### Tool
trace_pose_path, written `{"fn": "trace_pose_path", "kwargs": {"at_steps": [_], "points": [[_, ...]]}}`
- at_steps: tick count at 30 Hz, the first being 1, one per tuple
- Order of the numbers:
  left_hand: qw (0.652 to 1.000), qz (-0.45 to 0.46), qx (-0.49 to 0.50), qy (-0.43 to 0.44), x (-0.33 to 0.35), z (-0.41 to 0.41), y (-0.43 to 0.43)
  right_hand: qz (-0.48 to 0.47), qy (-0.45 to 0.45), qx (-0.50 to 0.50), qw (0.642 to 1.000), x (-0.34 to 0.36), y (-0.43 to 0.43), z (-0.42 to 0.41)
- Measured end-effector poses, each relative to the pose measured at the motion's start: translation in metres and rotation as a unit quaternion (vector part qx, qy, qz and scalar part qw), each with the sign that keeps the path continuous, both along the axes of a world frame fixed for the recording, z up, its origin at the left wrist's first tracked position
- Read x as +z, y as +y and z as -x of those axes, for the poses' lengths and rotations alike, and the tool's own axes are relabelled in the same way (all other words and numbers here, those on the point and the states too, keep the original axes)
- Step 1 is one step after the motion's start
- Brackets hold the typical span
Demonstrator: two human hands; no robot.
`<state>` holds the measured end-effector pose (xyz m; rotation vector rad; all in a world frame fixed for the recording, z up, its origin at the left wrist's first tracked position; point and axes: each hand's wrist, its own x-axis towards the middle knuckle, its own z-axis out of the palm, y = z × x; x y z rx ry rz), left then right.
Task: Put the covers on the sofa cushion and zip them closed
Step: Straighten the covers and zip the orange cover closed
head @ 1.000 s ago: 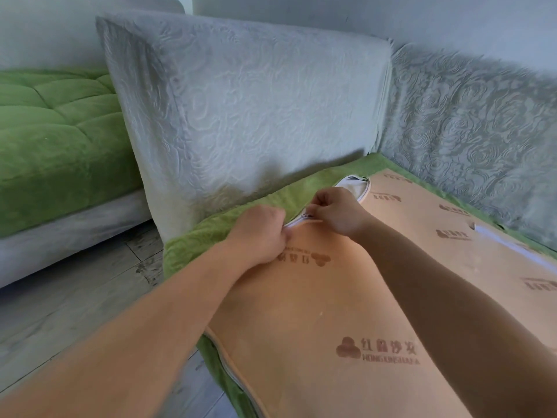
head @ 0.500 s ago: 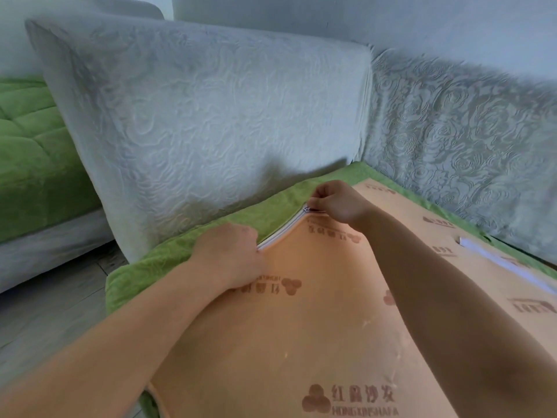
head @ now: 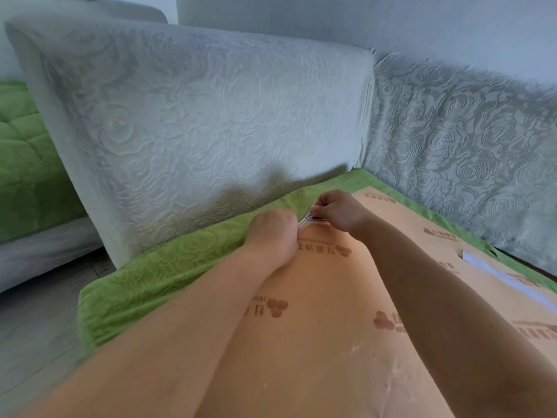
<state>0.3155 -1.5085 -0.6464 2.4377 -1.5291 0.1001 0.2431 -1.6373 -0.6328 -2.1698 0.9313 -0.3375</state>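
Head view: the fingertips of the right hand [head: 337, 211] are seen pinched shut around a small metal zipper pull [head: 310, 218], though the pull itself is mostly hidden beneath them and its shape can hardly be made out. Just beside it, the left hand [head: 271, 236] is closed into a fist on the green rose-embossed fabric cover [head: 168, 267] at the zipper line; what exactly is gripped is concealed by the knuckles. A short stretch of pale zipper tape [head: 302, 223] is visible between the two hands, the rest being covered. The cover is stretched over one large flat sofa cushion whose orange-tan printed underside [head: 331, 342] faces up and is cut off at the lower and right edges. One slit with a white strip [head: 494, 271] is seen near the right edge. Two grey-white embossed back cushions [head: 211, 125] stand behind, and one green tufted sofa seat [head: 21, 164] is cut off at the left.
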Motion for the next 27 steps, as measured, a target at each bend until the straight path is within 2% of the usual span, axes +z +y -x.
{"fn": "trace_pose_path", "kwargs": {"at_steps": [7, 12, 17, 22, 27], "points": [[0.998, 0.065, -0.009, 0.007, -0.017, 0.000, 0.000, -0.015, 0.002, -0.022, 1.000, -0.001, -0.032, 0.001], [0.997, 0.072, -0.009, 0.005, -0.022, -0.002, 0.001, 0.003, 0.001, -0.090, 0.996, -0.003, -0.060, 0.005], [0.999, 0.049, 0.001, -0.001, -0.025, -0.002, 0.000, 0.024, -0.004, -0.140, 0.990, -0.012, -0.084, 0.000], [0.999, 0.026, 0.022, 0.008, -0.019, 0.000, -0.002, 0.059, 0.011, -0.115, 0.991, -0.017, -0.085, -0.002], [0.998, -0.053, 0.042, 0.007, -0.012, 0.012, -0.051, 0.119, 0.009, -0.101, 0.988, -0.025, -0.084, 0.001]]}}
